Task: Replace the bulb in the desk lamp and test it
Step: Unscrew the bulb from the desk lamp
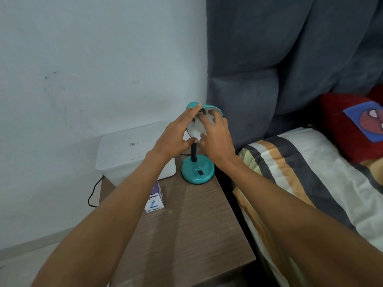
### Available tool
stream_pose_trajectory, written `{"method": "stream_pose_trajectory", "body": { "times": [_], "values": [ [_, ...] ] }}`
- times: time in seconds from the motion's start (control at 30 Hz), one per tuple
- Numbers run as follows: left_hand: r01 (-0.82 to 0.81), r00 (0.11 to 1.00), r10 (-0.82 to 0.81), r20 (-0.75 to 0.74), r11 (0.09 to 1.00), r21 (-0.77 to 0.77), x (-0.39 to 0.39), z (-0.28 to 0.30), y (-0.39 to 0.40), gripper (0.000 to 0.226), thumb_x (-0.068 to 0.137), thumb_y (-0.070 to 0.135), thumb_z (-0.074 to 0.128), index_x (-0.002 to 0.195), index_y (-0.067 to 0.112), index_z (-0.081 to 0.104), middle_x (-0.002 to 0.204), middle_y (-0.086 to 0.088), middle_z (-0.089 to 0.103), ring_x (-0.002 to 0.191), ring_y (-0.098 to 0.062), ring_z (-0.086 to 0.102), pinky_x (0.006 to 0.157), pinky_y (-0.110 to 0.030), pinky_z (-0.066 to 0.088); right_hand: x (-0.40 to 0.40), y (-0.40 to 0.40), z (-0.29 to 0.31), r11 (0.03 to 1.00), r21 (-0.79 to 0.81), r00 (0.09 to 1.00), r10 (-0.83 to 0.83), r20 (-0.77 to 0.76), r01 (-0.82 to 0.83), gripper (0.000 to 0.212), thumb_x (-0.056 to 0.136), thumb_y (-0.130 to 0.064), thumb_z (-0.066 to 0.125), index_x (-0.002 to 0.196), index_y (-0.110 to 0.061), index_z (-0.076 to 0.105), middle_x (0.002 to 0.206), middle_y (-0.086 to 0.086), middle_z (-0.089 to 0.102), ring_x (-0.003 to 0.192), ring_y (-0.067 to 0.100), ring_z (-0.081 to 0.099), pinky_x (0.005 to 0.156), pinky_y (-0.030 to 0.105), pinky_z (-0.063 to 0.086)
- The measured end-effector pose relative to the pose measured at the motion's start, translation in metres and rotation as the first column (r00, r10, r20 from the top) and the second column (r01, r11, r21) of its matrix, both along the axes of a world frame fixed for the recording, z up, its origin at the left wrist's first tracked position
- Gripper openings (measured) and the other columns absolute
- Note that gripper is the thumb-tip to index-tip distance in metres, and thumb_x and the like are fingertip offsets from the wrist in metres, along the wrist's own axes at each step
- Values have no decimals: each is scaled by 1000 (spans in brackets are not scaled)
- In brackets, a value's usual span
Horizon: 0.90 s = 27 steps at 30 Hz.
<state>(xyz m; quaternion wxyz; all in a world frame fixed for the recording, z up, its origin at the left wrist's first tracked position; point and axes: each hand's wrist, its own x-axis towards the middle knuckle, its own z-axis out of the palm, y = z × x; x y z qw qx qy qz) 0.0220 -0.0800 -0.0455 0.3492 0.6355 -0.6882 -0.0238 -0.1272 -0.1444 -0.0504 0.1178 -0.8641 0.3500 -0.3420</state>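
Observation:
A teal desk lamp stands at the far right of a wooden bedside table (192,224); its round base (198,169) carries a black switch. The lamp's shade (212,109) is tilted with its white inside facing me. My left hand (176,137) grips the shade's left rim, fingers over the top and thumb under it. My right hand (215,139) reaches into the shade with its fingers around the white bulb (198,130), which is mostly hidden. A small bulb box (154,198) stands on the table, partly behind my left forearm.
A translucent plastic bin (128,150) sits at the back left of the table against the wall. A black cable (93,191) hangs off the left edge. A bed with a striped cover (300,172) and a grey padded headboard (279,59) is directly to the right.

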Motion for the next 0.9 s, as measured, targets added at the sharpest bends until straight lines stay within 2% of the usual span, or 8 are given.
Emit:
{"method": "stream_pose_trajectory", "body": {
  "times": [0.1,0.17,0.23,0.4,0.57,0.63,0.77,0.9],
  "values": [
    [5,1000,-5,15,1000,6,0,-1,-2,101,85,11,82,163,32,22,166,0,35,150,-24,39,111,-49,49,0,0,-4,992,125,993,-39,112,25,65,88,-28,67,146,-18,39,143,13,44,119,34,54,90,43,51],
    [2,1000,-3,26,1000,13,0,-2,-3,101,85,12,82,162,34,21,166,-1,34,151,-25,38,111,-50,49,0,-3,-2,982,182,993,-73,95,54,59,92,-37,62,143,-13,43,132,14,56,111,34,61,86,41,50],
    [-2,1000,2,28,1000,14,0,-1,-3,102,84,12,82,163,33,20,166,-1,34,151,-26,37,111,-51,48,1,-4,3,984,165,997,-76,34,69,57,93,-33,64,142,-12,45,126,15,59,109,36,62,86,42,50],
    [-3,1000,3,23,1000,16,-3,1,-1,104,83,10,82,163,31,20,167,0,33,151,-26,38,112,-50,49,0,0,7,998,27,998,-58,-18,59,69,81,-13,73,143,-24,45,135,13,42,117,33,45,89,44,54],
    [0,1000,0,5,1000,11,-2,1,1,101,84,10,82,163,32,21,166,-1,35,149,-25,40,110,-50,49,0,1,4,982,179,993,-83,87,66,64,90,-37,68,145,-15,41,138,13,49,117,34,57,90,41,50],
    [-5,1000,5,-3,1000,20,-3,1,2,102,84,12,83,163,32,21,166,-1,34,150,-26,39,111,-50,49,0,0,5,983,158,995,-94,25,89,62,92,-32,68,145,-12,43,135,14,54,114,35,59,90,42,50],
    [-10,999,10,-37,1000,7,-7,3,5,102,83,10,83,163,30,23,165,-1,36,147,-26,43,110,-48,50,0,2,4,997,13,995,-74,-62,75,72,83,-13,75,147,-21,42,139,14,42,120,33,47,90,45,54],
    [-6,999,6,-41,1000,4,-5,3,5,101,83,9,82,162,31,24,165,1,36,148,-24,42,110,-48,50,-1,3,0,992,120,996,-59,68,51,69,88,-30,71,147,-19,36,142,14,44,118,34,56,89,43,53]
  ]
}}
